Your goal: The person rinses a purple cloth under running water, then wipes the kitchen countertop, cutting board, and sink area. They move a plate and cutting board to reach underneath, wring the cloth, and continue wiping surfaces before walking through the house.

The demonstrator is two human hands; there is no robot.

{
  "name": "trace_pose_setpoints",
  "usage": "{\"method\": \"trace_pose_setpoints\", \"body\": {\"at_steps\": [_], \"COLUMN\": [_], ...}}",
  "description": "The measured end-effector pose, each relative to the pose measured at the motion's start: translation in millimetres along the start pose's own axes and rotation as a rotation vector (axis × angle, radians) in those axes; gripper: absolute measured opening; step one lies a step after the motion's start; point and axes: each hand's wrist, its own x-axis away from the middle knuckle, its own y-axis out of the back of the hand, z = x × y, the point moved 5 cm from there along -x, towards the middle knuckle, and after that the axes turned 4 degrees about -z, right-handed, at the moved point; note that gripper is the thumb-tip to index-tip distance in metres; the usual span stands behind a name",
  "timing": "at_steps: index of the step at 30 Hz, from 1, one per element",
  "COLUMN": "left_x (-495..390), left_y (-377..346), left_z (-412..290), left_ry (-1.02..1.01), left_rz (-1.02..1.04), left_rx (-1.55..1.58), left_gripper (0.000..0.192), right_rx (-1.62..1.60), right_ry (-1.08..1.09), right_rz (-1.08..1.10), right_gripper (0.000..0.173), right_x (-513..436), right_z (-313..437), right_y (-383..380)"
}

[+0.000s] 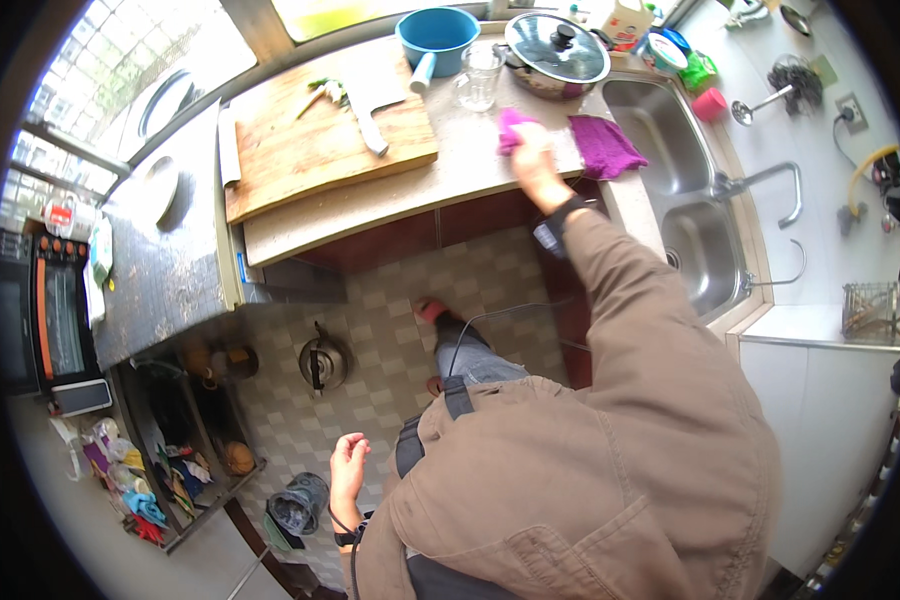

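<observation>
My right hand (pixel 534 166) is shut on a pink cloth (pixel 514 129) on the stone countertop (pixel 461 161), just left of a folded purple cloth (pixel 606 147) at the counter's edge by the sink. My left hand (pixel 349 472) hangs low over the floor with nothing in it, its fingers loosely curled and partly apart. Beyond the pink cloth stand a glass jar (pixel 478 84) and a lidded pot (pixel 559 56). A blue saucepan (pixel 436 37) is behind the jar. On the wooden cutting board (pixel 285 150) lie a cleaver (pixel 371 94) and some vegetable scraps (pixel 331 91).
A double steel sink (pixel 664 142) with a faucet (pixel 765 176) is at the right. On the left, a dark worktop (pixel 172 270) holds a plate (pixel 161 187) near a toaster oven (pixel 60 307). A kettle (pixel 324 363) and a lined bin (pixel 300 504) stand on the floor.
</observation>
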Motion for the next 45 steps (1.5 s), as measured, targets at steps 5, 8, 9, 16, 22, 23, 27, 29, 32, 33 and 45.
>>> {"method": "trace_pose_setpoints", "body": {"at_steps": [5, 8, 9, 16, 22, 23, 27, 29, 32, 33, 45], "left_x": [7.7, 2.8, 4.9, -35.9, -64.0, -66.6, -65.8, -64.6, -64.4, -64.5, -66.3], "left_y": [-24.6, -43.1, -49.4, -145.6, -194.0, -198.2, -210.5, -209.9, -206.1, -205.1, -201.6], "left_z": [-43.5, -64.1, -69.1, -162.1, -226.2, -231.6, -248.3, -252.9, -254.6, -255.1, -235.6], "left_ry": [-0.093, -0.068, -0.033, -0.167, -0.237, -0.221, -0.237, -0.247, -0.232, -0.245, -0.154], "left_rz": [-0.002, -0.051, -0.077, 0.019, 0.068, 0.055, 0.09, 0.079, 0.074, 0.072, 0.159], "left_rx": [-0.11, -0.076, -0.04, -0.091, -0.119, -0.188, -0.196, -0.224, -0.266, -0.283, -0.352], "left_gripper": [0.023, 0.024, 0.024, 0.027, 0.026, 0.026, 0.025, 0.025, 0.026, 0.026, 0.025], "right_rx": [0.43, 0.509, 0.462, 0.356, 0.676, 0.693, 0.31, 0.128, -0.023, 0.01, 0.511], "right_ry": [0.061, 0.135, 0.113, -0.145, -0.423, -0.357, -0.436, -0.458, -0.279, -0.185, -0.033], "right_rz": [0.568, 0.503, 0.47, 0.541, 0.532, 0.583, 0.229, 0.106, 0.021, 0.018, 0.468], "right_gripper": [0.056, 0.047, 0.042, 0.064, 0.078, 0.062, 0.018, 0.011, 0.01, 0.011, 0.049], "right_x": [64.9, 54.4, 45.8, -28.9, -1.0, 11.7, 8.2, -8.4, -34.9, -43.0, -14.6], "right_z": [62.1, 18.2, -6.8, -123.3, -172.9, -173.5, -181.0, -170.8, -127.7, -111.2, -118.5], "right_y": [-90.6, -78.6, -63.6, 60.2, 165.5, 167.5, 187.4, 190.5, 182.3, 172.8, 30.0]}}
